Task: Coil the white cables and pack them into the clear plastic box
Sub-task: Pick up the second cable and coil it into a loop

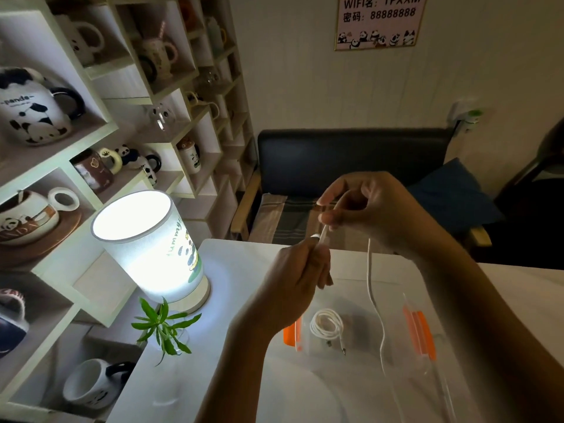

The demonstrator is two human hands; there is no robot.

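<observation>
While 1 coiled white cable (326,326) lies inside the clear plastic box (393,346) on the table (244,270), left hand (294,279) and right hand (370,206) each pinch a second white cable (373,297) hanging above it.

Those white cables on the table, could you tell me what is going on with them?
A person is packing them away. Both hands hold one loose white cable above the table: the left hand grips its plug end, the right hand pinches it higher up, and the rest hangs down, not yet coiled. One coiled cable already lies in the clear plastic box with orange clips.
</observation>
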